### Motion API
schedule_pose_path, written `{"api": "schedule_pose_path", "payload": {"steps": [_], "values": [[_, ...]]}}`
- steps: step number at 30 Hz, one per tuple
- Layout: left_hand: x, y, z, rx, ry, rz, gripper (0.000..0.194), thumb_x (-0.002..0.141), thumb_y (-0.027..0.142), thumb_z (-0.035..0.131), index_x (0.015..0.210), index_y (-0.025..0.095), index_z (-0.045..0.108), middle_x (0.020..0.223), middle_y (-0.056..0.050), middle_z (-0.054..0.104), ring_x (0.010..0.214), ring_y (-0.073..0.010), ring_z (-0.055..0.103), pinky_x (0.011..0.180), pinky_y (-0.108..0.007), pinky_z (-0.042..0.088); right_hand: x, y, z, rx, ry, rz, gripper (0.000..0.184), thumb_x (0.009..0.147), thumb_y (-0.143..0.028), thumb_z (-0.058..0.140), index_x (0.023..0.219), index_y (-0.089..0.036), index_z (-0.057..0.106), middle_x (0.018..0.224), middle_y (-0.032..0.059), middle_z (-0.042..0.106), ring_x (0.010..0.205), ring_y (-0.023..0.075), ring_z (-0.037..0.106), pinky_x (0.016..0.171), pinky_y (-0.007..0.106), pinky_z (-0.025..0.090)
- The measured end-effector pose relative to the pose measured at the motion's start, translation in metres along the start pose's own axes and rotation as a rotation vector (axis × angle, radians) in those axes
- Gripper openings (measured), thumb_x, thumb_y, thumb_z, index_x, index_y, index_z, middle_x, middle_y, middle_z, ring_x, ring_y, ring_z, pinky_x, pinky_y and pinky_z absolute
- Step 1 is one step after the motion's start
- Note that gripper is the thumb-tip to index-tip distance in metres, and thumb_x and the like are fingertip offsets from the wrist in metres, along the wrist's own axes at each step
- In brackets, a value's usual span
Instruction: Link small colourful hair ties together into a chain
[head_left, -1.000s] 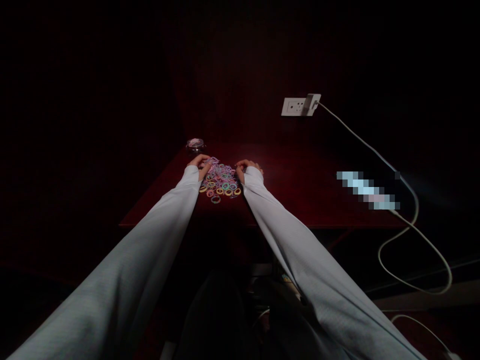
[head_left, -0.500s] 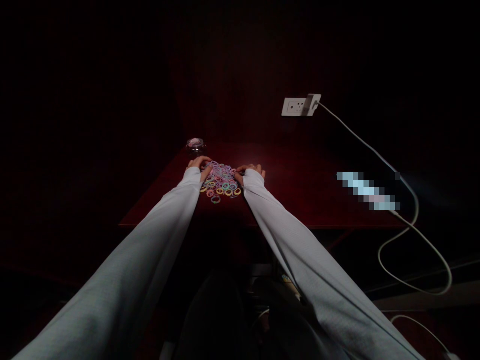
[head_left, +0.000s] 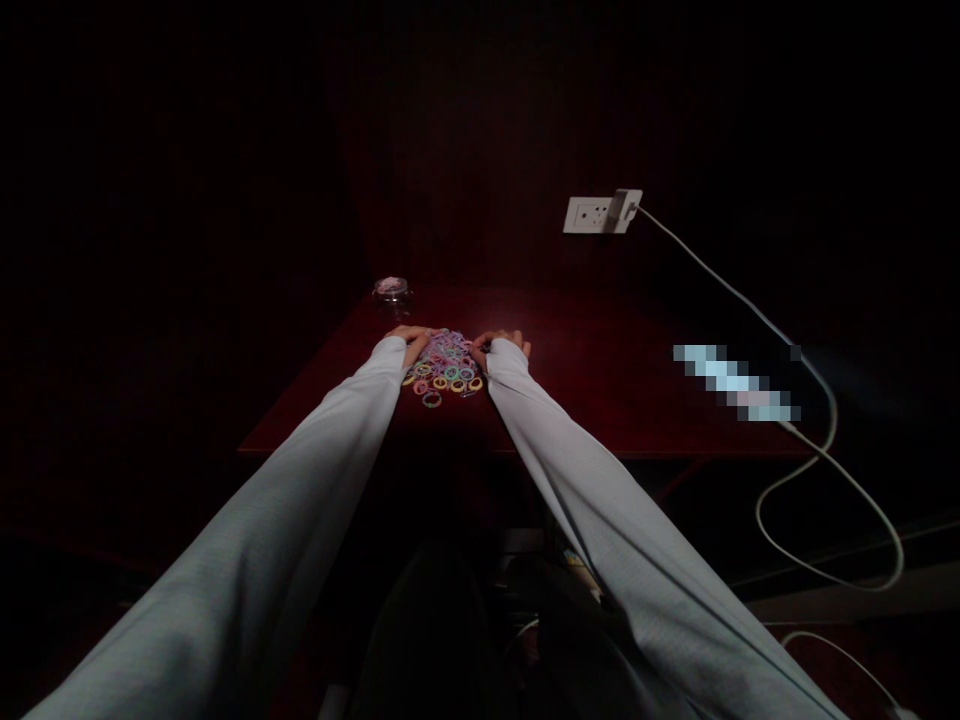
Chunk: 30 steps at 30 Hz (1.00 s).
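Observation:
A heap of small hair ties (head_left: 450,352) in pink, purple, green and yellow lies on the dark red table (head_left: 585,400). My left hand (head_left: 409,338) rests at the heap's left side, its fingers stretched along the far edge and the thumb nearer me. On the opposite side my right hand (head_left: 504,342) touches the heap with fingers apart and slightly bent. Several rings, among them a yellow hair tie (head_left: 440,383) and a green hair tie (head_left: 432,399), lie loosely along the near edge. No hair tie is visibly gripped by either hand.
A clear round jar (head_left: 391,290) with something pink on top stands at the table's far left. A wall socket (head_left: 592,214) holds a plug with a white cable (head_left: 720,270). It runs to a blurred-out device (head_left: 731,382) on the right.
My left hand has moved slightly right and nearer me, its fingers drawing the far left part of the heap inward. My right hand has hardly moved.

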<state>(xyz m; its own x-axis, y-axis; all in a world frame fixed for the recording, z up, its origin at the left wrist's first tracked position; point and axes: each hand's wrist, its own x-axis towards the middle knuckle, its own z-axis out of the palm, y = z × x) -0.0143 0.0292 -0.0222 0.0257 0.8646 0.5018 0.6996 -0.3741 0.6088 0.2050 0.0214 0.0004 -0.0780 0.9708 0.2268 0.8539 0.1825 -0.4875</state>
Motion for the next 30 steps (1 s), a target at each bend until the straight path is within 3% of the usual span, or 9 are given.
{"api": "schedule_pose_path", "payload": {"steps": [5,12,19,30], "values": [[-0.004,0.001,-0.004,0.021,-0.052,0.034,0.038,0.103,0.040,0.054,0.115,0.025,0.087,0.119,-0.006,0.084,0.121,-0.0287,0.073,0.113,-0.039,0.055,-0.001,-0.001,0.000,-0.047,0.022,-0.018,0.021,0.100,-0.040,0.065,0.107,-0.031,0.083,0.121,0.0051,0.076,0.124,0.0306,0.051,0.103,0.044,0.033],[-0.006,0.008,-0.009,0.031,-0.031,0.074,0.047,0.104,0.038,0.054,0.146,0.028,0.071,0.141,-0.005,0.076,0.132,-0.0278,0.069,0.123,-0.043,0.049,-0.001,-0.003,-0.001,0.064,0.025,-0.026,0.019,0.098,-0.039,0.067,0.094,-0.027,0.080,0.117,0.0046,0.077,0.123,0.0285,0.051,0.105,0.043,0.032],[-0.006,0.017,-0.015,0.106,-0.040,0.217,0.040,0.104,0.037,0.051,0.135,0.028,0.075,0.144,-0.004,0.074,0.138,-0.0267,0.063,0.125,-0.045,0.044,-0.001,-0.008,0.003,0.161,0.078,-0.021,0.025,0.101,-0.039,0.062,0.090,-0.027,0.081,0.118,0.0018,0.079,0.124,0.0263,0.055,0.110,0.047,0.032],[-0.011,0.023,-0.017,0.168,0.003,0.218,0.034,0.105,0.038,0.053,0.130,0.029,0.074,0.141,-0.004,0.072,0.129,-0.0258,0.062,0.115,-0.040,0.046,0.001,-0.009,0.005,0.195,0.076,-0.027,0.025,0.101,-0.043,0.062,0.095,-0.032,0.084,0.117,0.0013,0.079,0.120,0.0252,0.055,0.104,0.044,0.031]]}}
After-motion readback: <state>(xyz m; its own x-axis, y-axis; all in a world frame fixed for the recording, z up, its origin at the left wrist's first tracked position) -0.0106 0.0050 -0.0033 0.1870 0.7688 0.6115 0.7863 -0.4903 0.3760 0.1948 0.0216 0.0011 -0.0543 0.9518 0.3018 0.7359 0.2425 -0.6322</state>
